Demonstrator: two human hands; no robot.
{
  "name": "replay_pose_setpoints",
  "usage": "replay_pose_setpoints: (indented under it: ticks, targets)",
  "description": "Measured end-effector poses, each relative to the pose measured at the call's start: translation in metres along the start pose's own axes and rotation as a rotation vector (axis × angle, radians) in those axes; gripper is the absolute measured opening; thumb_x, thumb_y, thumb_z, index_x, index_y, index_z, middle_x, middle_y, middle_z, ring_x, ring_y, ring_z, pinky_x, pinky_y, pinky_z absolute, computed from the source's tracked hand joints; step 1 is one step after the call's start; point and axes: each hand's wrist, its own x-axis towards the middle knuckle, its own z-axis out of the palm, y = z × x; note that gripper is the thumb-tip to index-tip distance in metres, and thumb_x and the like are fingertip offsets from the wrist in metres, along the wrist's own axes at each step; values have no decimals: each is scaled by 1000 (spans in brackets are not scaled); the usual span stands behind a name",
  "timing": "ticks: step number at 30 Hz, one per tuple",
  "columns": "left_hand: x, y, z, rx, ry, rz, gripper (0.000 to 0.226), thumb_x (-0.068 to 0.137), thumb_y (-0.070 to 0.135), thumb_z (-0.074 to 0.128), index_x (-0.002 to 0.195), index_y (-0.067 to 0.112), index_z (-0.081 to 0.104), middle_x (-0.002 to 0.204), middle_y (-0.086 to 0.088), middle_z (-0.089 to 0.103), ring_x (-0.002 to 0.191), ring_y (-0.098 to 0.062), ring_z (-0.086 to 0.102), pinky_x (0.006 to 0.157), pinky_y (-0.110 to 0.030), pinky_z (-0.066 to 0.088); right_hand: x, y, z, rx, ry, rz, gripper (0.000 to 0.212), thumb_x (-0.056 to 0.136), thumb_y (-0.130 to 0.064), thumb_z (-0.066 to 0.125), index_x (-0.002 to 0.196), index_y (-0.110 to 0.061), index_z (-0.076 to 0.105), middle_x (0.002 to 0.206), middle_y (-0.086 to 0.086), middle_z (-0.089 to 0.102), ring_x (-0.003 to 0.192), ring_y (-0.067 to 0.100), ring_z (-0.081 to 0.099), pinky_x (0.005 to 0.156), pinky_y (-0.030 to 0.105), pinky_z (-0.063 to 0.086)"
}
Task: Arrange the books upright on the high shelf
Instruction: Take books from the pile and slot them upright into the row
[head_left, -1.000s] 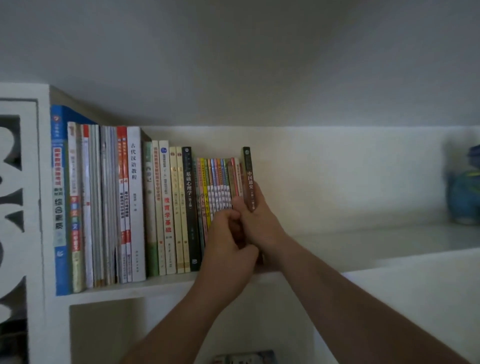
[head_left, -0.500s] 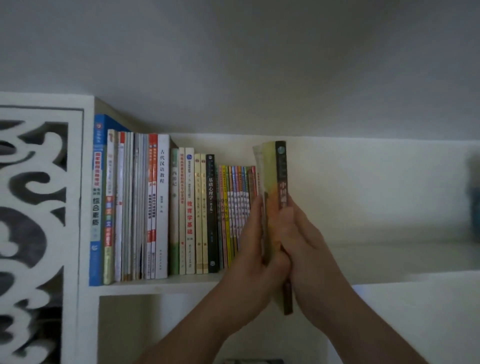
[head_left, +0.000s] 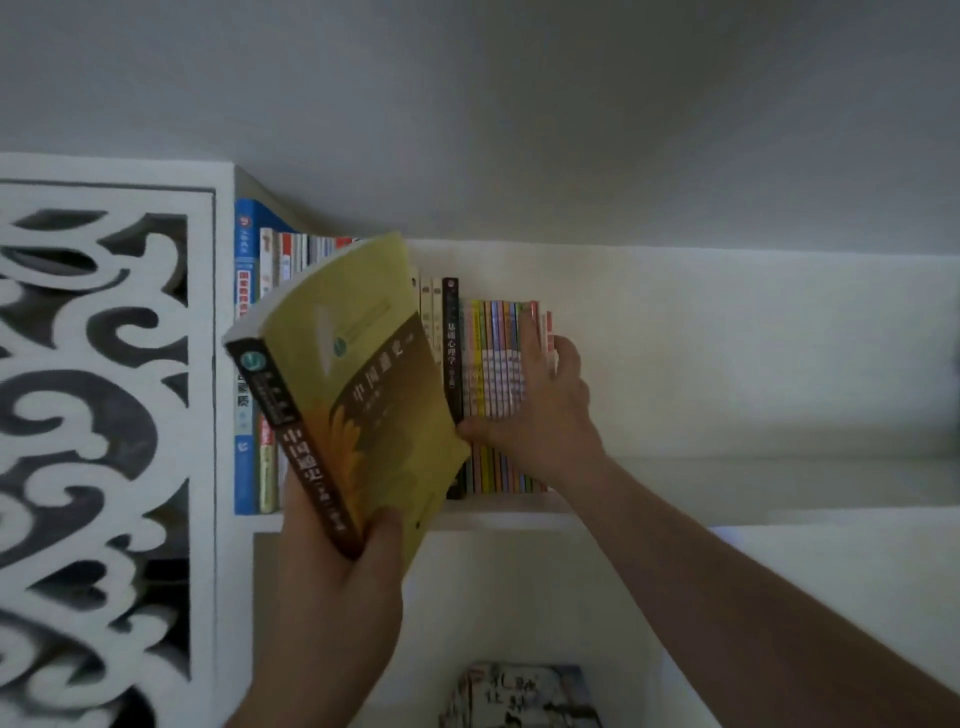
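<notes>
Yellow book (head_left: 358, 374) tilted, left hand (head_left: 337, 561) fingers (head_left: 384, 535) gripping its lower end

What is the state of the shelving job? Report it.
Done: a row of books stands upright on the high shelf. In hand: the left hand grips a yellow book, tilted, off the shelf; the right hand presses the row's right end. Left: standing it up.

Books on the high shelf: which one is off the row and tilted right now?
The yellow-covered book with the dark spine, gripped by the left hand and leaning left in front of the row; the others stand upright on the shelf.
</notes>
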Motion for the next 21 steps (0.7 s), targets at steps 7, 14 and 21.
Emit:
replay_pose_setpoints:
  ticks: [7,14,21]
  targets:
    - [0,0,-29,38,-44,-11,63,91,-6,63,143,25,47,95,32,65,76,18,60,52,-5,45,7,14,10,93,-9,15,146,65,-53,96,154,-64,-19,172,-2,-4,148,38,39,116,58,44]
    - [-5,7,-17,60,-71,83,73,91,1,64,145,46,42,115,22,65,90,11,62,63,-11,46,-2,13,17,-178,163,145,135,66,-59,84,157,-56,-16,164,6,2,123,49,50,93,56,56]
    - [11,20,45,11,-145,172,103,89,-12,50,143,72,24,139,28,53,129,-12,58,104,-53,55,-12,34,-22,-31,180,130,125,73,-67,82,155,-62,-12,149,2,23,109,42,62,94,52,55]
